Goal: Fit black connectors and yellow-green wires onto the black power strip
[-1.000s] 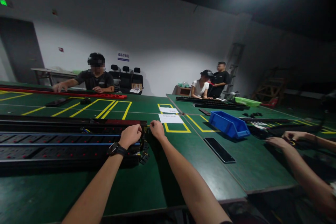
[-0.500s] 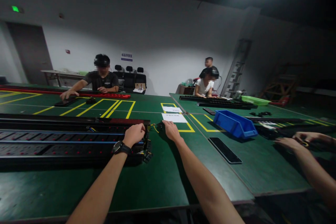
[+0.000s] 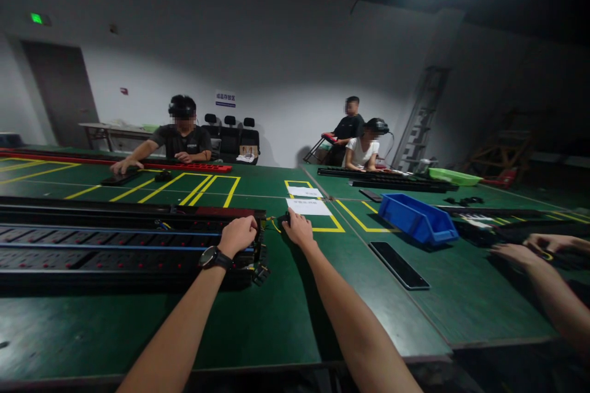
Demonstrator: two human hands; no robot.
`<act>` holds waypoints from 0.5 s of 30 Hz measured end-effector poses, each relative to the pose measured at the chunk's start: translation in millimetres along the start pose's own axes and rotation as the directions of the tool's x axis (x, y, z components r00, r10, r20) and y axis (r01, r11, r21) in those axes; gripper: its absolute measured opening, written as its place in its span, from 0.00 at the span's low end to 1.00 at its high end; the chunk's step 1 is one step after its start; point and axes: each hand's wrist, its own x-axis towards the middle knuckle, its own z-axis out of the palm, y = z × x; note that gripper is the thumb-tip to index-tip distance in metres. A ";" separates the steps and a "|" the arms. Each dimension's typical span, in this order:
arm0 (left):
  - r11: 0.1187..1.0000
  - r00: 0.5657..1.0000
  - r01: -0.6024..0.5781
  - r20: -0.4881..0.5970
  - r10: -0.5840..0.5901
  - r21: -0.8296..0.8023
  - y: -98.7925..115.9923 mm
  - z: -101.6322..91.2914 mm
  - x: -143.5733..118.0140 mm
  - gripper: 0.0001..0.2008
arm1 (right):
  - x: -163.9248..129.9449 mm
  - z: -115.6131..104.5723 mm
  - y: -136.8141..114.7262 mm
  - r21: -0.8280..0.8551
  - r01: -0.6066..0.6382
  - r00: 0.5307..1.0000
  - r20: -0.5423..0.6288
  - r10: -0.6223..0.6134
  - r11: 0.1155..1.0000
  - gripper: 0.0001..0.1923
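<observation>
Several long black power strips (image 3: 138, 258) with red-dotted sockets lie side by side at left on the green table. My left hand (image 3: 237, 235), a watch (image 3: 212, 257) on its wrist, rests at their right end, its fingers curled over the end of the back strip. A thin yellow-green wire (image 3: 275, 226) runs out from that end toward my right hand (image 3: 298, 228). The right fingers are bent round a small black part (image 3: 287, 217), mostly hidden under them. Black connectors (image 3: 261, 273) hang from the strips' near right corner.
White paper sheets (image 3: 308, 206) lie just past my right hand. To the right are a phone (image 3: 399, 265), a blue bin (image 3: 417, 219) and a co-worker's hands (image 3: 530, 250) at dark parts. Two more people sit across the table; another person holds something red behind.
Both hands keep almost the same place and grip. The whole view has shifted slightly to the right. The person at the back has turned and moved left.
</observation>
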 end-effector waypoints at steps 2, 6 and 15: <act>1.000 1.000 -0.004 -0.002 0.004 0.000 -1.0 0.8 0.2 0.13 | 1.9 1.4 -5.2 -0.018 -0.058 0.998 -0.008 0.058 0.998 0.30; 1.000 1.000 -0.020 -0.017 0.020 0.002 -2.9 3.5 0.2 0.12 | 4.0 2.9 -9.3 -0.040 -0.100 0.995 0.011 0.100 0.994 0.19; 1.000 1.000 -0.018 -0.021 0.018 0.004 0.2 2.5 -0.7 0.12 | 2.7 0.1 -6.3 -0.065 -0.093 0.993 -0.082 0.088 0.993 0.25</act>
